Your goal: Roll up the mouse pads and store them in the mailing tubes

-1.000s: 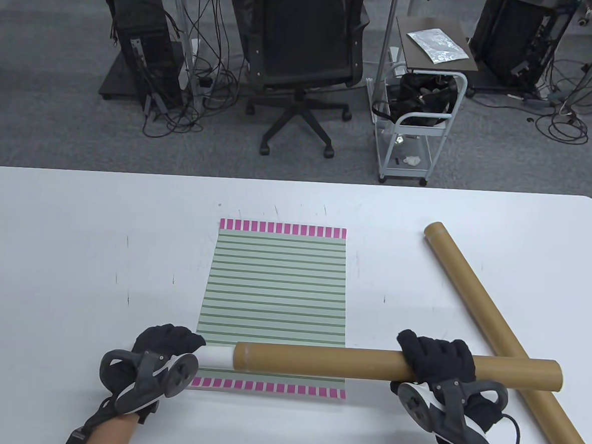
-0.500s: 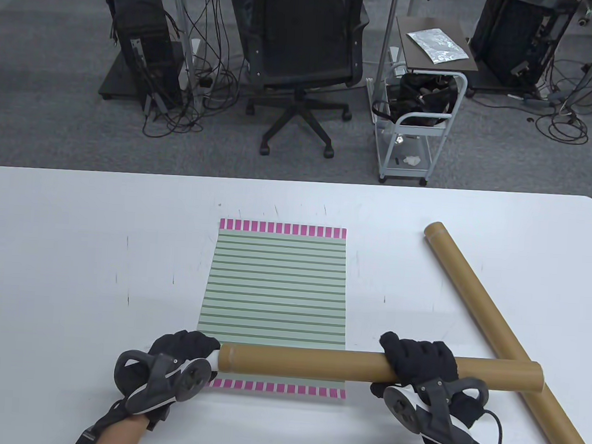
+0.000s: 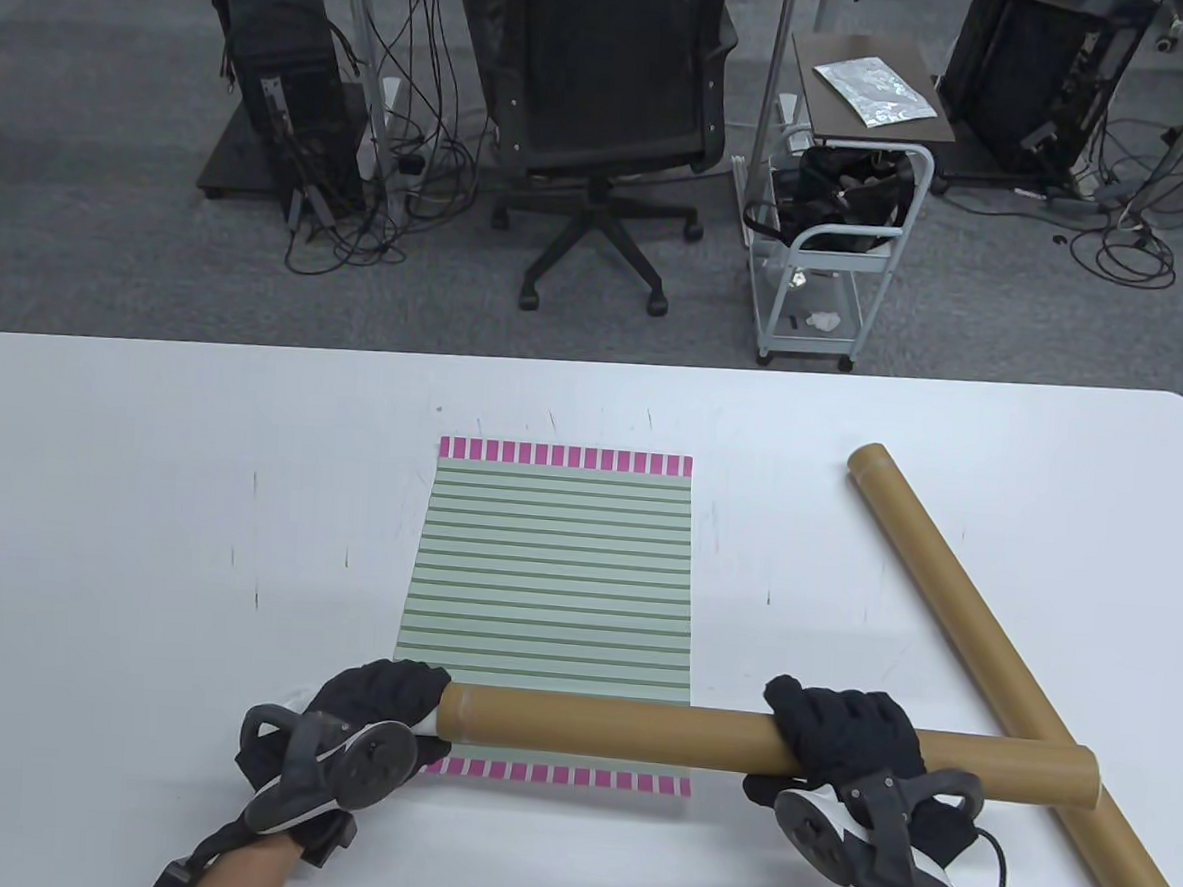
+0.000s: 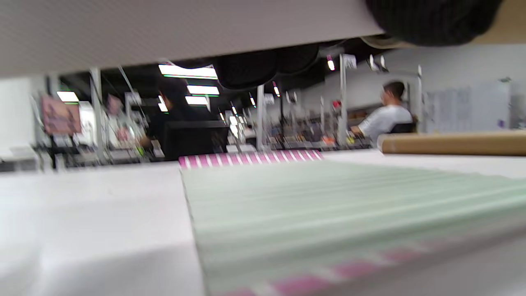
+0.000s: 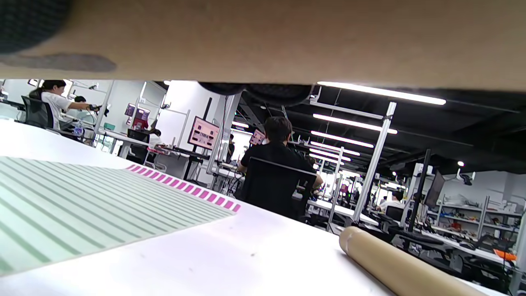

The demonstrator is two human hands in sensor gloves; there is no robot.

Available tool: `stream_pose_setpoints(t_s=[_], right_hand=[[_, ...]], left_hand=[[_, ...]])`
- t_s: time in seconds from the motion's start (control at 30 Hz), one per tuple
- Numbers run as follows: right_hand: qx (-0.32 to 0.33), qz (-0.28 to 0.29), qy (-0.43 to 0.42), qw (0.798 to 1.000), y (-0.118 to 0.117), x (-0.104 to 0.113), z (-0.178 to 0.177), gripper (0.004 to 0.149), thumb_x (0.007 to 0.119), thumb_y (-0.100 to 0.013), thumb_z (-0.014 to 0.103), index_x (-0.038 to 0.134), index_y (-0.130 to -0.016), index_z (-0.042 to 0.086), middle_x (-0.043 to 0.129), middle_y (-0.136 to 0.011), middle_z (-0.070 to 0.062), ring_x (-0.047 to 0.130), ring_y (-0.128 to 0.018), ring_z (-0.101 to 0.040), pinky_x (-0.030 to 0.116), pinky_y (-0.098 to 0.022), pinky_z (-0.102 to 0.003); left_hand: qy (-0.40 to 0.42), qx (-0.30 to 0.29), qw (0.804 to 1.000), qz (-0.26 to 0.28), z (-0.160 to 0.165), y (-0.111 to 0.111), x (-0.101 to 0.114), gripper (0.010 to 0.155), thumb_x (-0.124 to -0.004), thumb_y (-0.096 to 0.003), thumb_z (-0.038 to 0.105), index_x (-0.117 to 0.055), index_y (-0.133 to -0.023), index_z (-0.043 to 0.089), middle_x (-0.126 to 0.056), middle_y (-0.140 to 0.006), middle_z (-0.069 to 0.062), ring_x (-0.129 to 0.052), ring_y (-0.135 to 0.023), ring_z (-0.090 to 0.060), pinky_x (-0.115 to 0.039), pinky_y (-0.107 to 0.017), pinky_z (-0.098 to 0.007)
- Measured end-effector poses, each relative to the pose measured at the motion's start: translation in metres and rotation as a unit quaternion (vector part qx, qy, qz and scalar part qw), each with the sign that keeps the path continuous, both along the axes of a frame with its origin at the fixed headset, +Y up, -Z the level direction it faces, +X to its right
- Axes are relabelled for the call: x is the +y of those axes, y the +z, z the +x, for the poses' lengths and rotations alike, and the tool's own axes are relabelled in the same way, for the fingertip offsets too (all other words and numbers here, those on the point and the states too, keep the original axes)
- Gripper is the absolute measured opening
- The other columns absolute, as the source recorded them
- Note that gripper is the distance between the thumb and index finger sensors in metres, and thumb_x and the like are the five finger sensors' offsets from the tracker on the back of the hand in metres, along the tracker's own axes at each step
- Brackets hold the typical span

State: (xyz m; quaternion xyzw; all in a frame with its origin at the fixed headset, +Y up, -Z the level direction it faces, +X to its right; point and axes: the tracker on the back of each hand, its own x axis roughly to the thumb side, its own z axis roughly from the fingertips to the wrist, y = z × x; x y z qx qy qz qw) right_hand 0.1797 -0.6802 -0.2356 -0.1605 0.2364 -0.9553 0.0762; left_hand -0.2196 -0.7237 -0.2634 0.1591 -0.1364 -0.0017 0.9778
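My right hand (image 3: 849, 740) grips a brown mailing tube (image 3: 624, 731) and holds it level over the near end of a flat green-striped mouse pad (image 3: 554, 571) with pink-checked ends. My left hand (image 3: 375, 701) is at the tube's left mouth and holds a rolled white mouse pad. Only a sliver of the roll (image 3: 428, 724) shows; the rest is inside the tube or under the glove. In the left wrist view the pale roll (image 4: 164, 33) crosses the top. In the right wrist view the held tube (image 5: 263, 37) fills the top.
A second mailing tube (image 3: 980, 638) lies diagonally on the white table (image 3: 147, 497) at the right, its near part under the held tube's right end. It also shows in the right wrist view (image 5: 394, 267). An office chair (image 3: 602, 114) and a cart (image 3: 845, 229) stand beyond the far edge.
The held tube slid left over the white roll while my left hand moved right. The exposed white part shrank from a short length to a sliver.
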Motion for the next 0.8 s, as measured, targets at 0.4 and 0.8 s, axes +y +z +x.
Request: stream_pose_setpoints(t_s=[0.4, 0.8], right_hand=[[-0.017, -0.001, -0.024, 1.0, 0.007, 0.003, -0.011, 0.079, 0.072, -0.027, 0.067, 0.065, -0.096, 0.028, 0.083, -0.086, 0.006, 0.084, -0.075, -0.019, 0.065, -0.071, -0.045], [-0.032, 0.005, -0.053, 0.998, -0.002, 0.003, 0.01, 0.079, 0.075, -0.025, 0.065, 0.068, -0.094, 0.028, 0.085, -0.084, 0.004, 0.086, -0.073, -0.021, 0.07, -0.064, -0.045]], left_hand=[[0.09, 0.145, 0.985, -0.007, -0.032, -0.013, -0.001, 0.092, -0.066, -0.0159, 0.085, -0.058, -0.097, 0.044, -0.067, -0.103, 0.009, -0.058, -0.11, -0.025, -0.058, -0.077, -0.071], [0.147, 0.068, 0.987, 0.02, -0.04, -0.011, 0.015, 0.092, -0.078, -0.0292, 0.059, -0.037, -0.108, 0.035, -0.039, -0.117, -0.007, -0.072, -0.109, -0.018, -0.081, -0.08, -0.032]])
